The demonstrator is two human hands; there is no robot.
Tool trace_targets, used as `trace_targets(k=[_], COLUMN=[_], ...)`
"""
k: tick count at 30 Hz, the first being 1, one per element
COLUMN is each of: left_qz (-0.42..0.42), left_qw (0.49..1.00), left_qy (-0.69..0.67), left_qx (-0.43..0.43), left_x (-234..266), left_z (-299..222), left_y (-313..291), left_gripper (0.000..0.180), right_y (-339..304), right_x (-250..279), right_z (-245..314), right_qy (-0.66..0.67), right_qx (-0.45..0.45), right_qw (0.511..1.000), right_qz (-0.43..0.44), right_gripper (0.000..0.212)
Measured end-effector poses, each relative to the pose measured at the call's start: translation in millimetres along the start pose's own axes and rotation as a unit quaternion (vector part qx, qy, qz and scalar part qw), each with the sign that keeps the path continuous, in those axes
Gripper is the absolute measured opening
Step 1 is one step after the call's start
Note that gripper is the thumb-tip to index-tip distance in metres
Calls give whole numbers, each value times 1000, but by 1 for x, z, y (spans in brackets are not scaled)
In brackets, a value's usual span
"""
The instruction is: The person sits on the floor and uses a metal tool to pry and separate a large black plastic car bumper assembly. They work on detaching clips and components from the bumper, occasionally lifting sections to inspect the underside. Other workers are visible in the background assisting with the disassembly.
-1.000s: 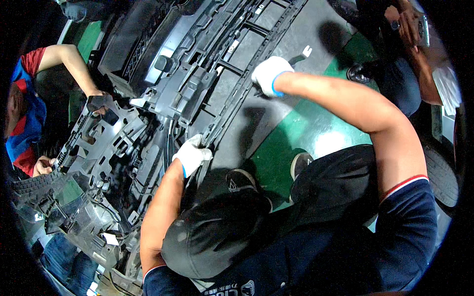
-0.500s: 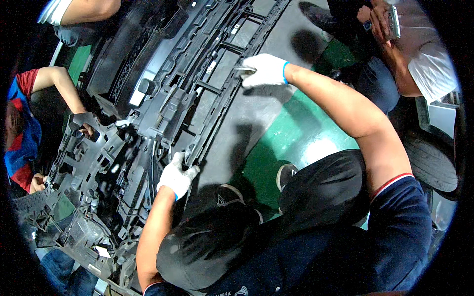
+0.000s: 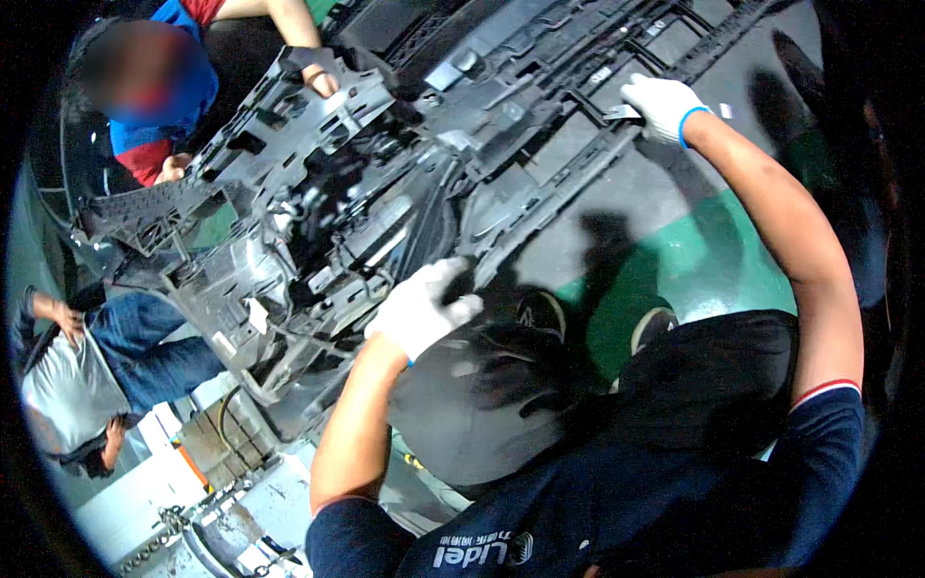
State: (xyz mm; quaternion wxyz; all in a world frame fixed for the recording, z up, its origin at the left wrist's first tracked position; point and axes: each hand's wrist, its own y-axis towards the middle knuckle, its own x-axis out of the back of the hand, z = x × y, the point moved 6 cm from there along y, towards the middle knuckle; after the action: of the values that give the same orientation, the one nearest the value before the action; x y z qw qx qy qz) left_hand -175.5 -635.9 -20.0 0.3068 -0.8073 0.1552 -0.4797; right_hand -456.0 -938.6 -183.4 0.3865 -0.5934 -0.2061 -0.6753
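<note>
**Swung rightward in view since half a second ago: the long black rail [image 3: 567, 196], slanting from near left to far right**

Most of the scene has shifted with it, which looks like a turn of the head; a second worker's jeans [image 3: 145, 332] now show more fully at far left.

The rail's long axis runs between the two gloved hands. The left hand [image 3: 416, 306] is at its near end, which lies just beyond the fingertips, to the far right of them. Thumb and forefinger stand apart there; whether they touch the rail cannot be told. The right hand [image 3: 663, 106] is farther along, over the rail's right edge, its fingers closed on a pale flat piece [image 3: 621, 113] that points left across the rail.

On the rail's left side, room looks tight: dark plastic parts [image 3: 515, 108] crowd close, and a co-worker [image 3: 200, 94] reaches onto a broad dark panel [image 3: 275, 120] well to the left. Along its right edge run grey floor [image 3: 575, 252] and green floor [image 3: 747, 255], crossed by shadows, with the wearer's shoes [image 3: 542, 313] toward the near side.
</note>
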Motion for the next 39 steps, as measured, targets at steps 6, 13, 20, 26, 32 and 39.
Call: trace_targets(k=[6,13,20,26,32,39], left_qz=[-265,-357,-222,-481,-576,-401], left_qw=[951,894,950,847,759,850], left_qy=[-63,188,25,-188,-239,-198], left_qx=[144,197,220,124,185,278], left_x=[117,118,122,93,29,2], left_z=[61,141,123,95,102,111], left_y=[-118,-150,-158,-206,-265,-225], left_gripper=[29,39,31,21,27,57], right_y=[-17,-4,-3,-4,29,9], right_x=[10,14,7,19,128,58], right_z=[-16,1,-13,-17,214,465], right_qy=[4,15,24,26,258,209], right_qx=[-20,2,-19,-14,241,422], right_qw=[1000,1000,1000,997,922,871], right_qz=[11,-5,-4,75,161,139], right_gripper=[38,32,35,48,46,25])
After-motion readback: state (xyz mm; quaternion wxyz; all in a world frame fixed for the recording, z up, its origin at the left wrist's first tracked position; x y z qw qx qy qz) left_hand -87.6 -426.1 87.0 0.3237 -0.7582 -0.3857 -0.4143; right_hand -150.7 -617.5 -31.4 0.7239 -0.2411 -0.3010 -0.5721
